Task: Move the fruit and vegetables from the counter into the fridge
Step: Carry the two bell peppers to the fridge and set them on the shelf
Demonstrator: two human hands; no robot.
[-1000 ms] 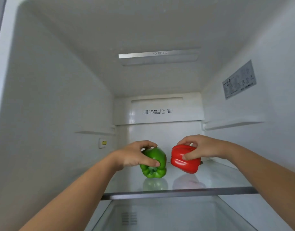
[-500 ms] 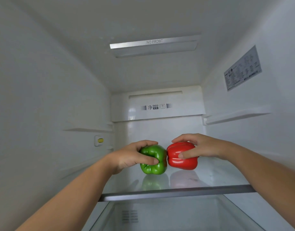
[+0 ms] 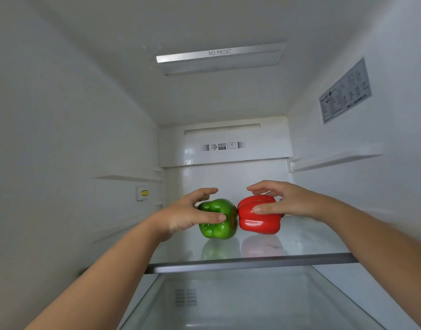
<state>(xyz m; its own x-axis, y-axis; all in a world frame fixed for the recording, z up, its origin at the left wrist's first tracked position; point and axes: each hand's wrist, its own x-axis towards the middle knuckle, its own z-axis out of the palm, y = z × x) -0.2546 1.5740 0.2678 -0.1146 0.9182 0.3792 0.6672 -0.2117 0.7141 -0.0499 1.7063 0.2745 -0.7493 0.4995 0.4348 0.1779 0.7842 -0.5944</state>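
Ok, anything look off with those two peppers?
Nothing spilled or damaged. The green pepper and red pepper lie tipped on their sides, touching, on the glass shelf, the left hand and right hand gripping them.

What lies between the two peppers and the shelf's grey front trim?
Nothing: in the head view the clear glass shelf is bare there, mirroring the green bell pepper and red bell pepper.

You see a green pepper [image 3: 218, 219] and a red pepper [image 3: 259, 217], each mirrored as a pale tint in the glass shelf [image 3: 312, 239] with its grey front strip. The fridge walls [image 3: 61, 139] are plain white, with a yellow switch [image 3: 144, 193] and dark checkered patches on the back panel [image 3: 264, 148].
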